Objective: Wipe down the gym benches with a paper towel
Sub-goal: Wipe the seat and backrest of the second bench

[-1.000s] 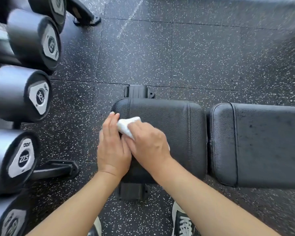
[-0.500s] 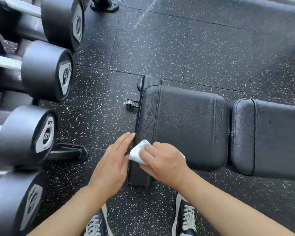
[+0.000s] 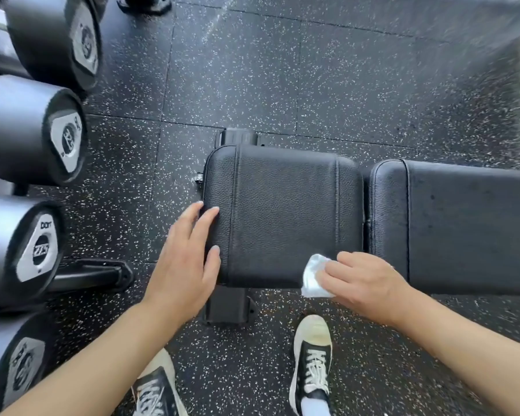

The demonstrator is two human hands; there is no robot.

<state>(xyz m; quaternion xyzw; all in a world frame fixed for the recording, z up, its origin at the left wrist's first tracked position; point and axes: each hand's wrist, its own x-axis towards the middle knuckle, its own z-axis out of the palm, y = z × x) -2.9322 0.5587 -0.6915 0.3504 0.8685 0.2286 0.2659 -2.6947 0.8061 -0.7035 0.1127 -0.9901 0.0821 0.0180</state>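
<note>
Currently, head view: right hand point(image 3: 364, 280) pressing paper towel point(image 3: 314, 276) onto near right corner of seat pad point(image 3: 282, 214), fingers clamped on wad. Left hand point(image 3: 183, 262) flat on pad's left edge, fingers apart, holding nothing. Back pad point(image 3: 463, 226) just beside, to right; bench long axis left to right. Right hand nearer unwiped back pad; likely next stroke rightward. Dumbbells point(image 3: 42, 139) racked far left.

The seat pad point(image 3: 282, 214) is bare from its centre toward 12 o'clock; the left hand point(image 3: 186, 262) lies flat across its 9 o'clock edge, and the right hand point(image 3: 364, 283) presses the paper towel point(image 3: 314, 276) at 5 o'clock. Dumbbells point(image 3: 33, 136) crowd 9 o'clock (a narrow floor strip between). The back pad point(image 3: 463, 226) closes 3 o'clock.
</note>
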